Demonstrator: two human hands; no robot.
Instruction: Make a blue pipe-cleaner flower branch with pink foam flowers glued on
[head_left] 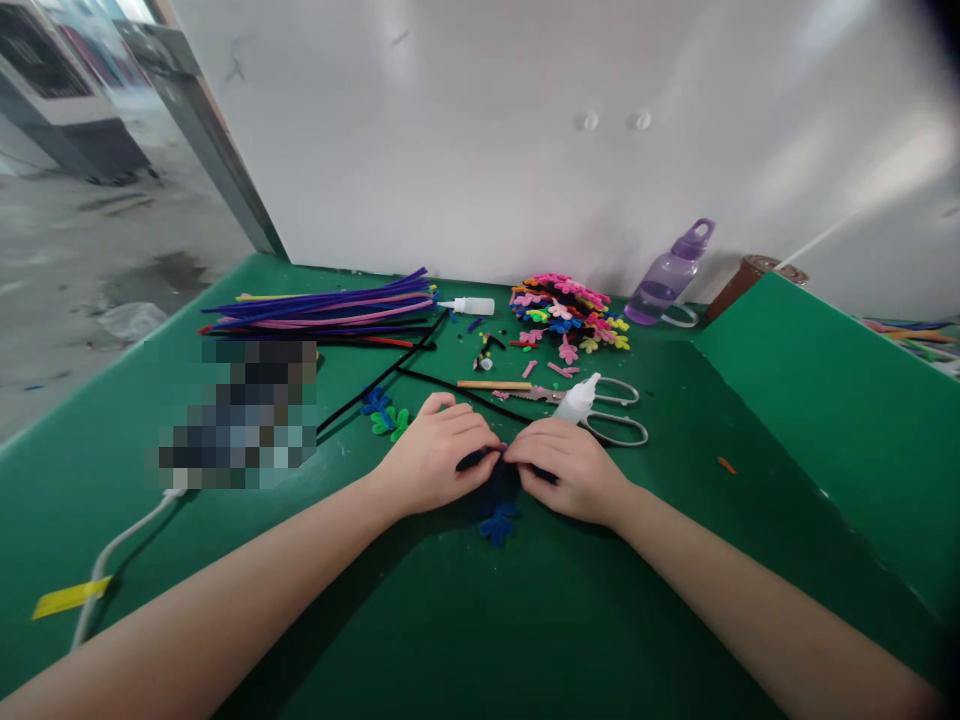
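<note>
My left hand (pixel 446 452) and my right hand (pixel 566 468) meet over the table, fingertips pinched together at one spot. Whatever lies between them is too small and covered to name. Just below the hands is a blue pipe-cleaner flower (pixel 497 523); whether it joins what the fingers pinch I cannot tell. Beside my left hand lie a green pipe-cleaner flower (pixel 390 422) and another blue one (pixel 375 401). Behind my right hand a white glue bottle (pixel 577 400) leans across the scissors (pixel 619 428).
Pipe cleaners (pixel 322 308) lie bundled at the back left, near a second glue bottle (pixel 474 306). Colourful pipe-cleaner flowers (pixel 566 310) are heaped at the back. A purple water bottle (pixel 670 275) leans on the wall. A green partition (pixel 832 430) bounds the right; a cable (pixel 112 550) runs left.
</note>
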